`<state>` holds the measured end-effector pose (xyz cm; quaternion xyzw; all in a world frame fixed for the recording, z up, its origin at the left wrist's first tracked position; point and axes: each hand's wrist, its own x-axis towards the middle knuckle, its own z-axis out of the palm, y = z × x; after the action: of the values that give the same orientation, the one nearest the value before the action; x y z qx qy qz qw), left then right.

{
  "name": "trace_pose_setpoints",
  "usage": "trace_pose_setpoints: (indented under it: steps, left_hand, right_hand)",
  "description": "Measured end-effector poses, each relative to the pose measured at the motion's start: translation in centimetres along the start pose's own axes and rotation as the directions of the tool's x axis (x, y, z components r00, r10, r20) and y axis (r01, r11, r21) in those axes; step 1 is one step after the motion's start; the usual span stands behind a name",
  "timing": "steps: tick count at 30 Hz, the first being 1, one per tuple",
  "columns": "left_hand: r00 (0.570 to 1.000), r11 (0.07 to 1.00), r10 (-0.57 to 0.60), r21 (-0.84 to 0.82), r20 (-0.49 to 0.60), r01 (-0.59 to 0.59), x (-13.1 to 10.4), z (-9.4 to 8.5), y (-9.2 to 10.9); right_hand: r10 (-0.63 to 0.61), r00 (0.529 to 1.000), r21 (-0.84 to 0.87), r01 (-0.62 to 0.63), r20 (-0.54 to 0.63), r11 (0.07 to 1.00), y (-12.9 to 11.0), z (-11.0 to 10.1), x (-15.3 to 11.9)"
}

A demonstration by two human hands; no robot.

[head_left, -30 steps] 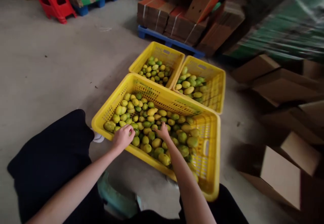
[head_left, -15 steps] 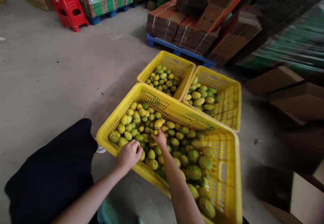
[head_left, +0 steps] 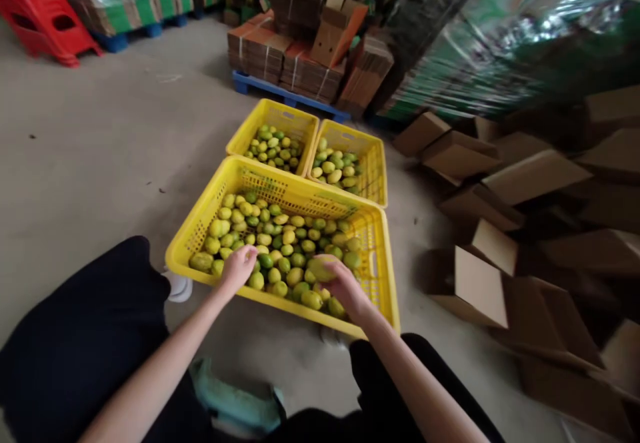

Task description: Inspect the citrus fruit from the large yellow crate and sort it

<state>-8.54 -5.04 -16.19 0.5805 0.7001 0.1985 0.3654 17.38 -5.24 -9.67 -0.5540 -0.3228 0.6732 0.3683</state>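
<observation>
A large yellow plastic crate in front of me holds many yellow and green lemons. My right hand is wrapped round a yellow-green lemon above the crate's right half. Over the left half, near the front rim, my left hand has its fingers curled together close to the fruit. Whatever it may hold is hidden by the fingers. A dark green lemon lies just right of its fingertips.
Behind stand two smaller yellow crates, the left one and the right one, both with lemons. Open cardboard boxes crowd the right side. Flattened cartons rest on a blue pallet; a red stool stands far left.
My view has swung right. My right hand has moved from the middle of the crate to its right part and now holds a lemon. My left hand stays near the front rim, fingers curled.
</observation>
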Motion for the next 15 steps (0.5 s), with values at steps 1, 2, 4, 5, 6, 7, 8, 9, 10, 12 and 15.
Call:
trace_pose_setpoints:
  steps: [1,2,4,5,6,7,8,9,10,12,15]
  left_hand:
    - [0.999,0.999,0.033,-0.001,0.031,-0.033,0.9,0.3,0.0]
    - [0.996,0.999,0.050,0.018,0.070,-0.051,1.9,0.6,0.0]
    - [0.988,0.996,0.021,0.088,0.152,-0.035,4.3,1.3,-0.2]
    - [0.984,0.992,-0.014,0.125,0.178,-0.008,5.6,1.7,-0.4]
    - [0.980,0.987,-0.050,0.158,0.193,0.019,6.9,2.1,-0.6]
    - [0.977,0.981,-0.085,0.188,0.198,0.048,8.2,2.6,-0.8]
    - [0.973,0.972,-0.120,0.222,0.198,0.075,9.5,3.2,-1.0]
    - [0.969,0.961,-0.153,0.258,0.194,0.100,10.6,3.8,-1.2]
    - [0.965,0.948,-0.183,0.294,0.187,0.123,11.7,4.6,-1.3]
    - [0.957,0.919,-0.232,0.362,0.172,0.157,13.6,6.4,-1.2]
    - [0.942,0.873,-0.294,0.446,0.161,0.197,15.6,9.5,-1.1]
  right_hand:
    - [0.037,0.998,0.143,-0.044,0.053,0.989,-0.8,-0.6,-1.8]
    - [0.059,0.992,0.266,-0.087,0.112,0.960,-1.4,-0.9,-3.4]
    - [0.012,0.969,0.436,-0.123,0.247,0.891,-1.8,-1.1,-6.0]
    - [-0.019,0.957,0.494,-0.133,0.289,0.859,-1.8,-1.0,-6.9]
    - [-0.044,0.952,0.545,-0.136,0.304,0.827,-1.7,-0.7,-7.5]
    - [-0.061,0.949,0.586,-0.140,0.309,0.799,-1.5,-0.4,-7.9]
    - [-0.072,0.945,0.612,-0.147,0.319,0.777,-1.2,-0.1,-8.2]
    - [-0.085,0.931,0.621,-0.168,0.356,0.766,-0.9,0.1,-8.3]
    - [-0.096,0.903,0.608,-0.199,0.418,0.769,-0.5,0.2,-8.3]
    - [-0.064,0.827,0.491,-0.267,0.559,0.829,0.3,0.0,-8.3]
    - [0.111,0.786,0.214,-0.297,0.608,0.931,2.2,-0.9,-8.6]
